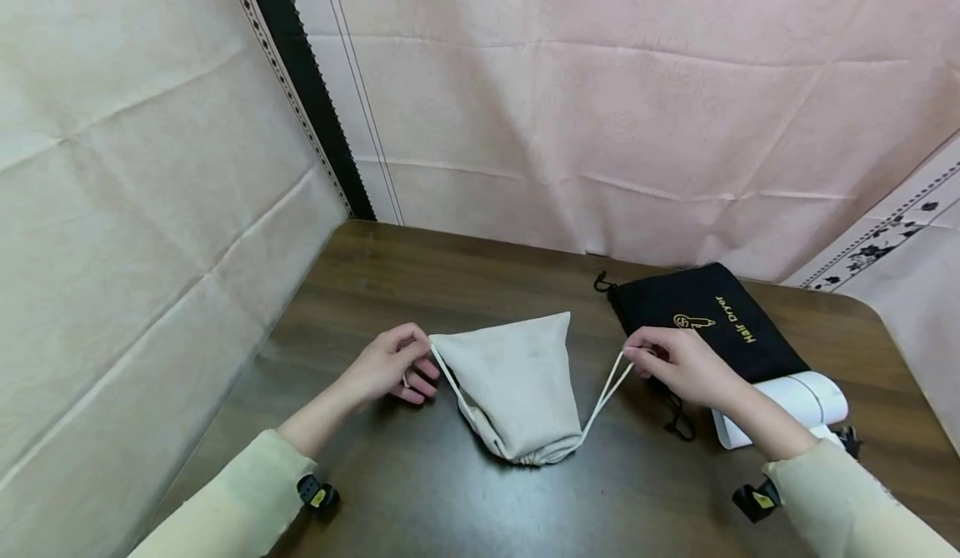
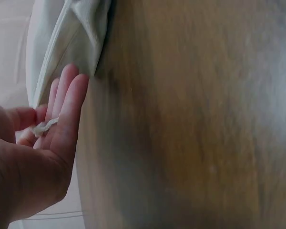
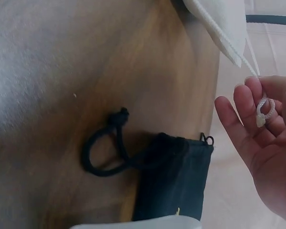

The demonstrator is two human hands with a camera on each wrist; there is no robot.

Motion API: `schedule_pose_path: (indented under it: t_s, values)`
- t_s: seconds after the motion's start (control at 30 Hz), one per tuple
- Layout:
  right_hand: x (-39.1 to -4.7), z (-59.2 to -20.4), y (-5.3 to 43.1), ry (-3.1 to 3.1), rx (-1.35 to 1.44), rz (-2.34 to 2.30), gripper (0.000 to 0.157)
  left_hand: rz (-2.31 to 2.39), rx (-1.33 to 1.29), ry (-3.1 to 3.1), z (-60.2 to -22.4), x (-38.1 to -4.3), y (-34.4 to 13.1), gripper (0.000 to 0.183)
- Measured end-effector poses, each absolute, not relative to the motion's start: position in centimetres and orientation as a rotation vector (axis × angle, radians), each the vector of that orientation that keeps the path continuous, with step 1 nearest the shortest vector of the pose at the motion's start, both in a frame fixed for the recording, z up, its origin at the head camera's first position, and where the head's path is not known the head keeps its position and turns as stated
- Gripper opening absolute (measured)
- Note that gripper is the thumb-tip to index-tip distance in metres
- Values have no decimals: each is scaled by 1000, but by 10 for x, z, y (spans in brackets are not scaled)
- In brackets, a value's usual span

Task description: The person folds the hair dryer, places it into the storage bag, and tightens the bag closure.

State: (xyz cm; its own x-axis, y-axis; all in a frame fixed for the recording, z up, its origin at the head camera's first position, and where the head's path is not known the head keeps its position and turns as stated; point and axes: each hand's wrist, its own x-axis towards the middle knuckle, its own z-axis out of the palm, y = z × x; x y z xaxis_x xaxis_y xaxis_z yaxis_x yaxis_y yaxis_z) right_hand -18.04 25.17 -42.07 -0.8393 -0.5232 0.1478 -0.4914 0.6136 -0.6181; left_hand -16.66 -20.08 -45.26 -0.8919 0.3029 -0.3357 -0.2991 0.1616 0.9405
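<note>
A cream drawstring bag (image 1: 517, 383) lies in the middle of the brown table, its gathered mouth toward the near edge. On its left, my left hand (image 1: 393, 365) pinches the bag's white cord (image 1: 447, 375) between thumb and forefinger, close to a corner of the cloth; the other fingers are extended. To the right, my right hand (image 1: 686, 366) pinches the opposite cord (image 1: 609, 390), which runs taut from the bag's mouth. In the right wrist view, a knotted cord end (image 3: 261, 119) hangs below the pinching fingers. What the bag contains is hidden.
A black pouch (image 1: 738, 337) printed "Hair Dryer" lies at the right, partly behind my right hand. Its black cord loop (image 3: 102, 157) rests on the table. A white rounded object (image 1: 810, 398) sits under my right forearm. Pale cloth (image 1: 600, 108) hangs behind the table.
</note>
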Motion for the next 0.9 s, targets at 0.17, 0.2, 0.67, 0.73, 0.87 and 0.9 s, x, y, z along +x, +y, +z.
schedule_pose_path:
  t_s: [0.17,0.2,0.67,0.73,0.87,0.9]
  values:
    - [-180,-427,247,2738,-844,-1045,8,1836,-76,2018,-456,-158,-194,21]
    - [-180,-428,246,2726,-837,-1049,8,1830,-88,2026,-456,-155,-192,23]
    - [-164,-438,220,2487,-908,-1083,21,1703,-110,2093,-452,-106,-159,64]
    - [-160,-439,217,2473,-896,-1073,24,1742,-146,2091,-453,-102,-154,68]
    - [-151,-442,212,2468,-906,-1039,31,1804,-211,2099,-454,-99,-143,73]
    - [-149,-443,210,2465,-917,-1038,32,1815,-228,2100,-454,-99,-140,74]
